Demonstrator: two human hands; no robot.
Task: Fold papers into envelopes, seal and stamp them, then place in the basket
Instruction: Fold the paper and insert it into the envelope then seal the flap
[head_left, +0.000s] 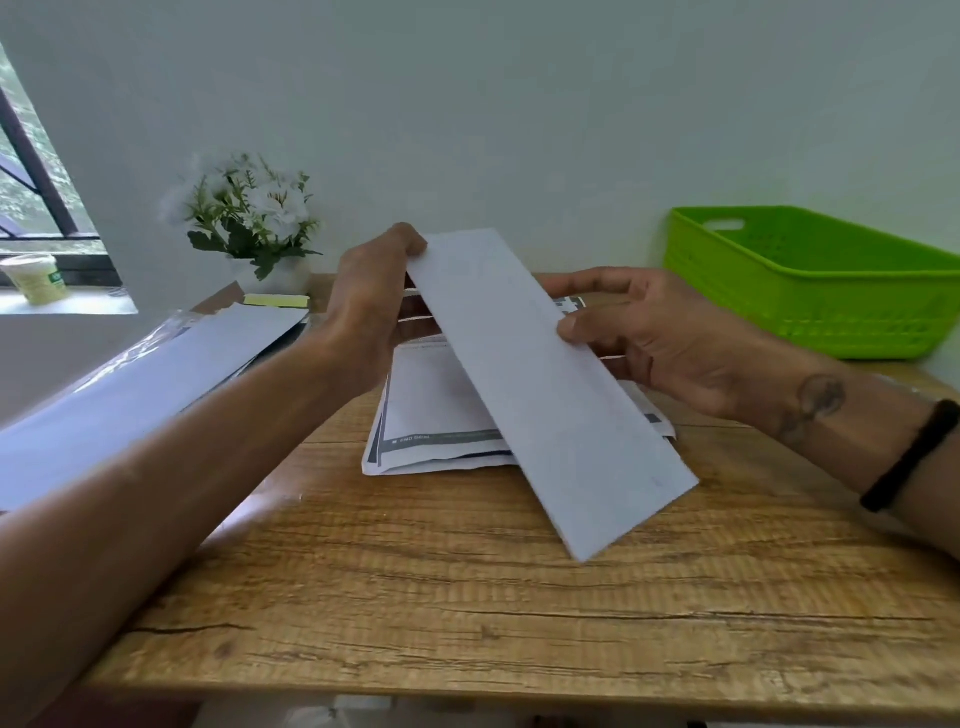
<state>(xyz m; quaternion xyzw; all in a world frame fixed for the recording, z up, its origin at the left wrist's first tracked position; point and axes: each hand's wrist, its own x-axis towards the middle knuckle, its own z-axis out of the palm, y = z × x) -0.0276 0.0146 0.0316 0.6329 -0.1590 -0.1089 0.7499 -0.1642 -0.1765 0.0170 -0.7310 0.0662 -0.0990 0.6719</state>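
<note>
Left-side stack: loose white sheets (156, 374) lie left of the left grip, partly under clear plastic and cut off by the frame edge; likely the unfolded supply.
Yellow pad: a small pale yellow item (275, 300) sits behind that stack, too blurred to name.
Left grip: the left hand (369, 301) pinches the far end of the folded paper (540, 384), fingers curled round its top corner.
Folded paper: a long narrow white strip held tilted between both grips, its near end low over the tabletop (467, 597); whether it touches I cannot tell.
Envelopes: a pile of printed envelopes (431, 415) lies below and between the grips, partly hidden by the strip.
Right grip: the right hand (654, 343) holds the strip's right edge, thumb on top, other fingers behind and unseen.
Basket: the green basket (810, 280) stands right of the right grip, well apart; its inside shows nothing delivered, though its floor is partly hidden.
Progress: early, in my judgement; folding done for this sheet, while inserting, sealing, stamping remain.
Unseen: no stamp or glue identifiable.
</note>
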